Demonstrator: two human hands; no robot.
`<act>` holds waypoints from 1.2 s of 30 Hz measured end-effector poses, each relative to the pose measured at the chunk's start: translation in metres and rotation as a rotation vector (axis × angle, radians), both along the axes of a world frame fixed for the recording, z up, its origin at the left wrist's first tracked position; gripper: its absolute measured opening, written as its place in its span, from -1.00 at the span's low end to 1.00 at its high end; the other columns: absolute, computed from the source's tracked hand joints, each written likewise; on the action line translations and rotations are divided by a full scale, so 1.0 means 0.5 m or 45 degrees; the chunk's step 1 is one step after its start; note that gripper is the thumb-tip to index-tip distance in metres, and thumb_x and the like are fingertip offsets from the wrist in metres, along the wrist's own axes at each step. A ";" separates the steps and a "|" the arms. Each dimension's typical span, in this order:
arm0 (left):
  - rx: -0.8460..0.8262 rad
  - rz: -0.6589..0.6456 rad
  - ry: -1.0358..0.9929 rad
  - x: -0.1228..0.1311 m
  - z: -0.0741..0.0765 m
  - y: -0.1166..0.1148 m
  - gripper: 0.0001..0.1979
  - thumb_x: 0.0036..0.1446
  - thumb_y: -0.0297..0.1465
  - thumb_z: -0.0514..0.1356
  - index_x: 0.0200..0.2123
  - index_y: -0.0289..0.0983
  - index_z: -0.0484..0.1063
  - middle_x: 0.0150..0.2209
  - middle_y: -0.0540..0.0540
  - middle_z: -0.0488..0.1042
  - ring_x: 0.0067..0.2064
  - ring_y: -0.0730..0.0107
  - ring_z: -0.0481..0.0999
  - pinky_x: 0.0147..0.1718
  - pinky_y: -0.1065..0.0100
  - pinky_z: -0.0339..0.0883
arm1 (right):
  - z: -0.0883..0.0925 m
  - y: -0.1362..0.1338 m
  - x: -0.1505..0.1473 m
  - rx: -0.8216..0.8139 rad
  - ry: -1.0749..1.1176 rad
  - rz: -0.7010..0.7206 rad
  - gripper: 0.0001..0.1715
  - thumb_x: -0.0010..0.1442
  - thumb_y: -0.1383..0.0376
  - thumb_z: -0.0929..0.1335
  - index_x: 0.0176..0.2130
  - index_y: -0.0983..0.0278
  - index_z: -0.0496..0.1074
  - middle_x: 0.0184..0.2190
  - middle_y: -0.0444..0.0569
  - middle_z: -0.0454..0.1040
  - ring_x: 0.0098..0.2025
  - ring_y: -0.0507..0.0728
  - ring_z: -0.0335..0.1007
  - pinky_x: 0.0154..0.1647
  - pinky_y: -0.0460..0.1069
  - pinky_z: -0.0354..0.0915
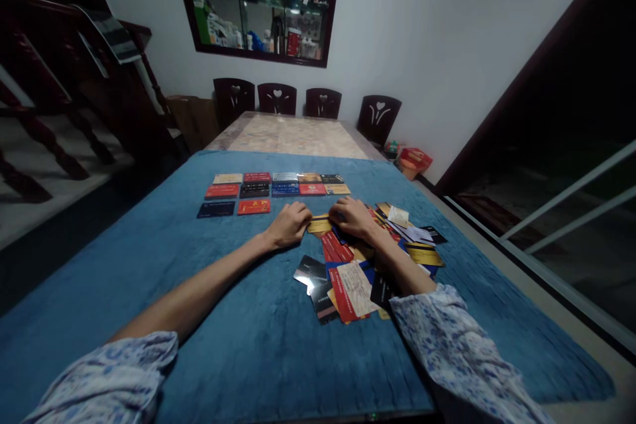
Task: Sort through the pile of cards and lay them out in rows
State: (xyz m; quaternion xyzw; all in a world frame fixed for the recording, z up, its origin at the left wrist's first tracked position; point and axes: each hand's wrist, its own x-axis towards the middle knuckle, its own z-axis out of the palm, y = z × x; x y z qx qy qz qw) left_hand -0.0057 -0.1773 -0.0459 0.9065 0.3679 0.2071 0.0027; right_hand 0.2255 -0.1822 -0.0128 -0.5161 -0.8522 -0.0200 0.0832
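Note:
A gold card (318,224) with a dark stripe spans the gap between my two hands. My left hand (289,224) pinches its left end with curled fingers. At its right end my right hand (350,216) is closed, its fingertips partly hidden behind the knuckles. Beneath and around my right forearm lies a loose heap of cards, among them a red and cream card (354,290), a red card (336,248) and a dark grey card (322,301). Beyond my left hand, cards sit in neat rows, with an orange-red card (254,206) and a dark blue card (216,209) in the nearest row.
A blue cloth (238,344) covers the near part of the long table; its far end shows a marbled top (298,134). Dark chairs (276,99) stand behind it. A staircase railing (59,99) is at left, a carton (193,120) beside the chairs.

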 end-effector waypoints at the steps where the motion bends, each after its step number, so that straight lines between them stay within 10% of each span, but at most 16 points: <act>1: 0.009 0.002 -0.007 0.000 -0.001 0.000 -0.81 0.29 -0.48 0.06 -0.18 -0.29 0.48 -0.15 -0.21 0.49 -0.09 0.17 0.42 -0.08 0.15 0.27 | -0.001 0.001 0.001 -0.003 -0.006 0.006 -0.76 0.33 0.30 0.32 -0.12 0.23 0.59 -0.10 0.05 0.56 -0.02 0.22 0.33 -0.17 0.02 0.11; 36: -0.009 -0.038 -0.083 -0.007 -0.001 0.004 -0.73 0.32 -0.31 0.08 -0.17 -0.25 0.57 -0.15 -0.17 0.58 -0.08 0.18 0.45 -0.04 0.11 0.26 | -0.013 0.023 0.022 -0.101 0.308 0.244 -0.65 0.39 0.16 0.30 -0.09 0.27 0.61 -0.13 0.07 0.57 -0.08 0.14 0.46 -0.01 0.00 0.26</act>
